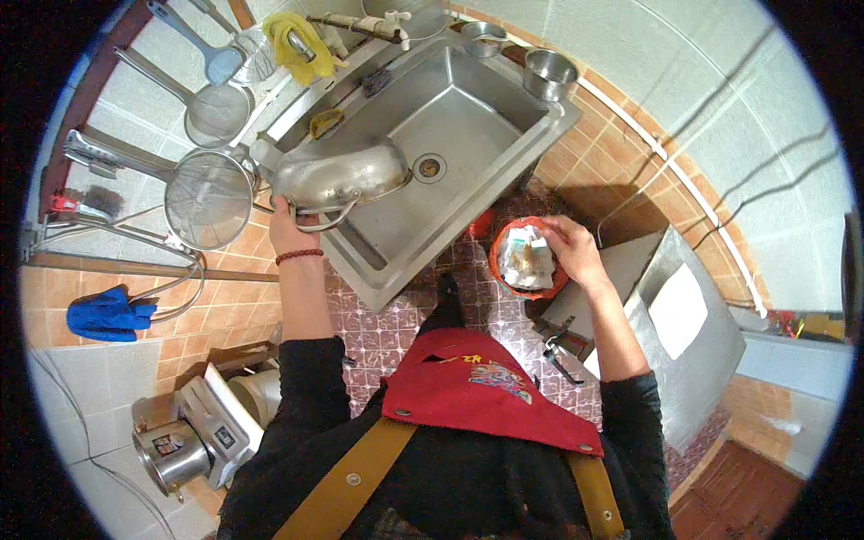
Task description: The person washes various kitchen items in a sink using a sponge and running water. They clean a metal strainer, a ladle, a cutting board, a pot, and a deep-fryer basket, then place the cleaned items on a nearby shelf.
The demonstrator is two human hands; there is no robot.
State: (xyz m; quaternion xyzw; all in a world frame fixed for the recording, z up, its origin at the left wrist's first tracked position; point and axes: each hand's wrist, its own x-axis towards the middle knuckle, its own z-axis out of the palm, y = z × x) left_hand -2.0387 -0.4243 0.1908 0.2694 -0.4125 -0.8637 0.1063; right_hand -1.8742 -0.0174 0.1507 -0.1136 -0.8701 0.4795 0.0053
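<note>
A stainless steel bowl-shaped pan (347,172) with a loop handle is tilted on its side over the left part of the sink (466,128). My left hand (290,219) grips its near left edge, and the fingers are partly hidden behind it. To the right of the sink, my right hand (574,246) is on the rim of a round red bin (498,273), fingers reaching over the edge. White crumpled waste (523,260) and a lining fill the bin. What lies under the fingers is partly hidden.
Two small steel pots (550,74) stand on the sink's far right corner. Strainers (209,199) and a blue ladle (223,64) hang at the left, near a tap (361,25) and a yellow cloth (290,47). A metal-sided cabinet (702,364) stands at right.
</note>
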